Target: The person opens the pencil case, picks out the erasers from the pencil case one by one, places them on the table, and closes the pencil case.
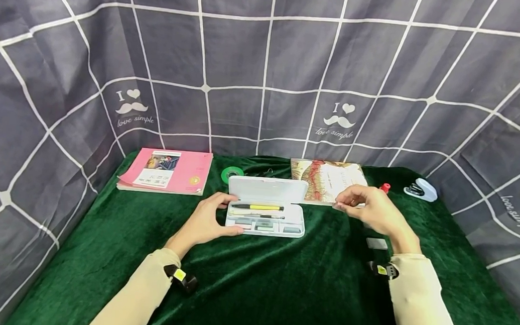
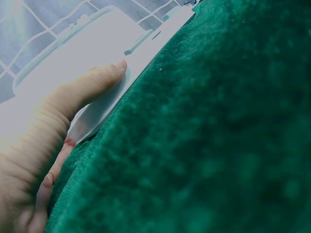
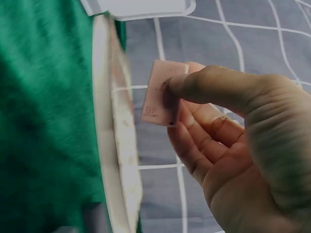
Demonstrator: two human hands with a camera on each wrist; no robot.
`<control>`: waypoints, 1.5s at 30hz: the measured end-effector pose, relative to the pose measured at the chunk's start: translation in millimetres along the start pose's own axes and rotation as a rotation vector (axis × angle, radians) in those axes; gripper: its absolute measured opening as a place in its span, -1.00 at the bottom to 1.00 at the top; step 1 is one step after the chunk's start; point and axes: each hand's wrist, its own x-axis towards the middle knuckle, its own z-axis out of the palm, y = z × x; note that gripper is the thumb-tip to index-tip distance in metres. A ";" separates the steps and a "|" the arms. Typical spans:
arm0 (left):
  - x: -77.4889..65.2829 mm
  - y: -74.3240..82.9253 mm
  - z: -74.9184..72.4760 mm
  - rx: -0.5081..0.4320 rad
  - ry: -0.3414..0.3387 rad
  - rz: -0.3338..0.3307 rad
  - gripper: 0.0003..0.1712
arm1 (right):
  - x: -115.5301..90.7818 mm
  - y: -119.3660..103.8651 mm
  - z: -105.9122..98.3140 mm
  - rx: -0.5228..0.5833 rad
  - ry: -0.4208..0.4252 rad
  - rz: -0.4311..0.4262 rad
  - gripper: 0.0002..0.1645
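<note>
An open white plastic pencil case (image 1: 264, 232) stands in the middle of the head view, its lid (image 1: 267, 189) raised at the back. Inside lie a yellow and black pen (image 1: 259, 207), slimmer pens behind the front compartments, and small blocks in those compartments. My left hand (image 1: 208, 219) grips the case's left end, thumb on the front rim. To the right of the case, my right hand (image 1: 374, 208) pinches a small pinkish eraser (image 3: 163, 92) between thumb and fingers. Dark specks and faint marks show on its face in the right wrist view.
Behind stand a pink book (image 1: 187, 172) at left, a green tape roll (image 1: 232, 173), and a patterned book (image 1: 306, 178) near the right hand. A flat whitish rectangle (image 1: 377, 243) lies under the right wrist. A red object (image 1: 385, 188) and a white stapler (image 1: 426, 190) are farther right.
</note>
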 end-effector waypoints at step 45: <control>1.3 0.0 -0.1 0.001 0.007 0.014 -0.07 | -0.5 5.7 -2.2 0.051 0.067 0.042 -0.68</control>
